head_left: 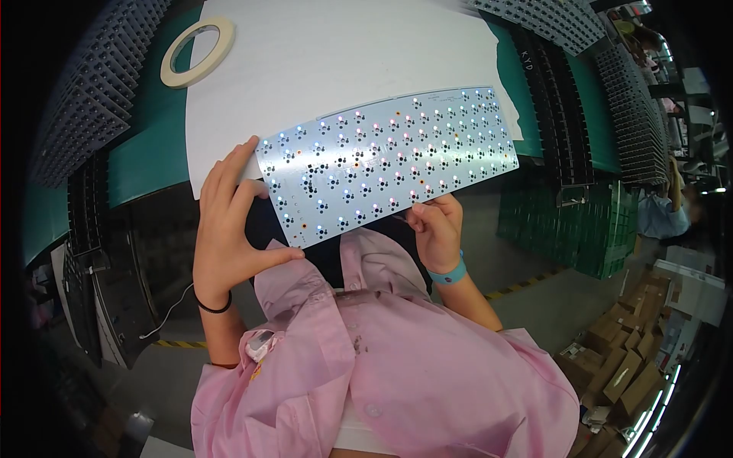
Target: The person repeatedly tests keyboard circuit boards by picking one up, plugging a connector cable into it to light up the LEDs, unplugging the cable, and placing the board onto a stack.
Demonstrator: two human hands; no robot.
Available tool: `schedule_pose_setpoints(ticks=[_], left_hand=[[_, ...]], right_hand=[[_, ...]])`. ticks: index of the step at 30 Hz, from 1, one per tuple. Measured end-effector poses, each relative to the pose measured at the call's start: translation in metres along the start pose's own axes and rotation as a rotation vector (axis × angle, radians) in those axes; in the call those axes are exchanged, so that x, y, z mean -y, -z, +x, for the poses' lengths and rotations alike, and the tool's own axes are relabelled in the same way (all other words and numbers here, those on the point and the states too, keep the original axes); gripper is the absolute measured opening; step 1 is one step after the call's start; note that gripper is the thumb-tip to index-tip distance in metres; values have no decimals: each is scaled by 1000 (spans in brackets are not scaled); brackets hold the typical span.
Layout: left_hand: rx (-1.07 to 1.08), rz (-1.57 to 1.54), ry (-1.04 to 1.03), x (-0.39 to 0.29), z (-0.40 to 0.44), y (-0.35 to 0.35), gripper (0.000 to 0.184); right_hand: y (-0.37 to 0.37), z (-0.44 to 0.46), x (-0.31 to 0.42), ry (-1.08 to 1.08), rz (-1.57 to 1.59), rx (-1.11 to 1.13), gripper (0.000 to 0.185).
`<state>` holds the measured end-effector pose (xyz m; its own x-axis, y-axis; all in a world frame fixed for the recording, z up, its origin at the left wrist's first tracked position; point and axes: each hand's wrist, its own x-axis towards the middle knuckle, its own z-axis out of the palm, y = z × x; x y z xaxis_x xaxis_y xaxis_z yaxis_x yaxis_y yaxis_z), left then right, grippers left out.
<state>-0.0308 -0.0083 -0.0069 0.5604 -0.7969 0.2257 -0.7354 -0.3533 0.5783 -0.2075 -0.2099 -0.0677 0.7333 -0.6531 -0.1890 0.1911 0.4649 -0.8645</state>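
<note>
A white keyboard circuit board (pixel 397 156) with rows of small lit LEDs and black holes is tilted before me, its far side over the white sheet. My left hand (pixel 229 221) spans the board's short left edge, index finger at the far corner and thumb by the near corner. The other fingers of that hand bend against the edge. Along the near long edge, my right hand (pixel 437 229) pinches the board, thumb on top and fingers partly hidden beneath.
White paper (pixel 328 53) covers the green bench mat (pixel 149 164). A roll of masking tape (pixel 221 57) lies at the far left. Stacked boards (pixel 92 84) and black slotted rails (pixel 553 114) flank both sides. A green crate (pixel 565 221) and cardboard boxes (pixel 630 351) stand at right; a person (pixel 663 214) is beyond.
</note>
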Motion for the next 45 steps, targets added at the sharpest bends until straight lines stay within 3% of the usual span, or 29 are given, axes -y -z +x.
schedule_pose_setpoints(ticks=[29, 45], left_hand=[[-1, -5, -12, -1, 0, 2, 63], [-74, 114, -80, 0, 4, -2, 64]], right_hand=[[6, 2, -11, 73, 90, 108, 15], [3, -6, -3, -10, 95, 86, 11]])
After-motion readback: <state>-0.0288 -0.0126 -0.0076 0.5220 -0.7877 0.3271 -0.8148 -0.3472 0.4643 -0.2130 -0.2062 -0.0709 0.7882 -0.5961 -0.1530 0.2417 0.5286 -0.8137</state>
